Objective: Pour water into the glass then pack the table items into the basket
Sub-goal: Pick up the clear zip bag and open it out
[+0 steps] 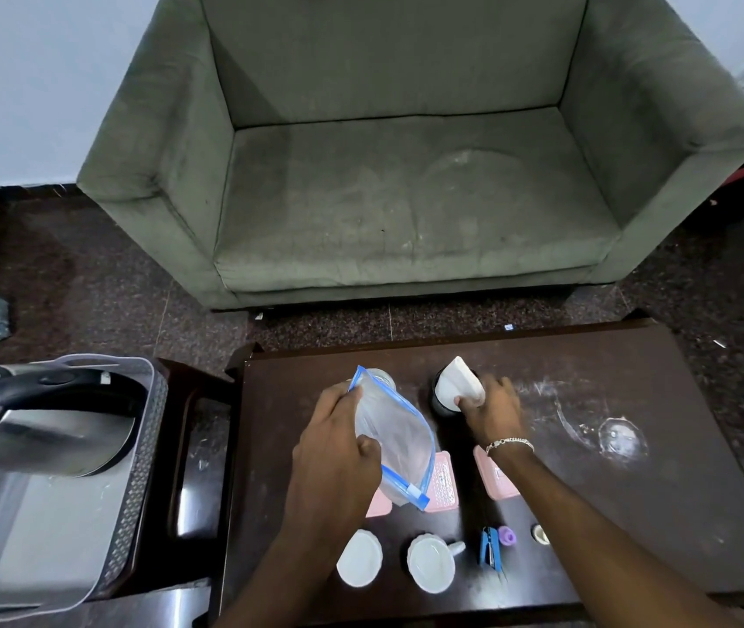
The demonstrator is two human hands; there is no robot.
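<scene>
My left hand (338, 439) holds a clear zip bag (399, 439) with a blue seal above the dark table (587, 514). Behind the bag's top stands a glass (383, 378), mostly hidden. My right hand (492, 407) grips white napkins (458, 383) that stick out of a dark cup (442, 407). A grey basket (143, 446) sits on a stool at the left, with a steel kettle (39, 428) inside it.
Pink trays (444, 485) lie under my hands. Near the table's front edge are two white cups (431, 564), a blue clip (490, 548), a purple cap (506, 535) and a small round item (540, 533). A grey sofa (406, 174) stands beyond the table.
</scene>
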